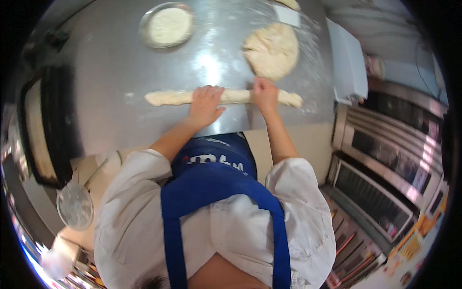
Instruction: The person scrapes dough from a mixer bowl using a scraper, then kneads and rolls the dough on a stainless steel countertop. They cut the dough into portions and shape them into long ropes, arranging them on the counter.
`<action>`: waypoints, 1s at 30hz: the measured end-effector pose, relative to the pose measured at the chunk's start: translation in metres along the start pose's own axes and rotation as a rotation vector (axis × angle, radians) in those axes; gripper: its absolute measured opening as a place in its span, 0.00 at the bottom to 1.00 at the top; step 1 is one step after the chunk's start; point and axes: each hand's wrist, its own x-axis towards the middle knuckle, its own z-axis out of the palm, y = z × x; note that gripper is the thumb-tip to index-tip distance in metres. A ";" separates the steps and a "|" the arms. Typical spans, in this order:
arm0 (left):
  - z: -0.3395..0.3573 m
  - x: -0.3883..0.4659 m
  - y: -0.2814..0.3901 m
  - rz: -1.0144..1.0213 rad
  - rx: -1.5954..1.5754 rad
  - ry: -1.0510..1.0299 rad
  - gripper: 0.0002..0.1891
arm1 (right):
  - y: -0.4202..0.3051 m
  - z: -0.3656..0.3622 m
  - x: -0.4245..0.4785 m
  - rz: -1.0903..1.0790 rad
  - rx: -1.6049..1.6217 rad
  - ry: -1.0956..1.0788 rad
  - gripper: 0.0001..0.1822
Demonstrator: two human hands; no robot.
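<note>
A long rope of pale dough (173, 98) lies across the steel worktable before me. My left hand (206, 103) rests palm down on it, left of its middle, with the thumb out to the side. Over the rope's right part is my right hand (266, 94), its fingers curled. A thin dark edge runs along that hand's left side; whether it is a tool in the grip or a shadow cannot be made out. Just beyond my right hand sits a large rounded mass of dough (272, 50), its surface creased.
A round metal bowl (143, 30) of white powder, apparently flour, stands at the far left. White dust marks the steel worktable (108, 68). A white box-like object (348, 61) flanks the right edge. Metal oven-like equipment (386, 144) stands lower right, a fan (75, 207) lower left.
</note>
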 end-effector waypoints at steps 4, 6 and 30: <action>0.013 0.019 0.019 0.180 -0.023 -0.018 0.35 | 0.062 -0.053 -0.015 0.033 -0.279 0.146 0.08; 0.025 0.037 0.034 0.237 -0.091 -0.111 0.37 | 0.071 -0.072 -0.014 0.057 -0.368 0.015 0.11; 0.048 0.080 0.084 -0.204 0.147 -0.003 0.33 | 0.130 -0.093 -0.009 -0.223 -0.145 -0.309 0.31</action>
